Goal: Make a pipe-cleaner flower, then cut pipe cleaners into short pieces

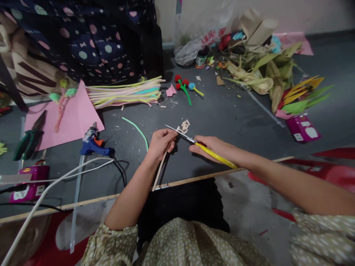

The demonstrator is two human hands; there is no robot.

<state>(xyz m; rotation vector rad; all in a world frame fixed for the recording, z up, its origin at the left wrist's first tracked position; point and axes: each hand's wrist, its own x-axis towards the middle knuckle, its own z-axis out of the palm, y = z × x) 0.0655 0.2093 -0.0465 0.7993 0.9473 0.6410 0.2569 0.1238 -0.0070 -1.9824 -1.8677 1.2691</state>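
Near the centre of the frame, a thin, straight, pale tan strip slants down and slightly left from the left hand, whose fingertips pinch it. The right hand's fingers curl around yellow-handled scissors, blades pointing upper left.

Craft workspace: glue gun, pliers, coloured strips

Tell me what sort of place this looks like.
Probably a craft work area, though I can't tell whether it's in a home or a workshop. The signs are the blue glue gun, the bundle of pastel strands and the yellow-handled scissors in the right hand.
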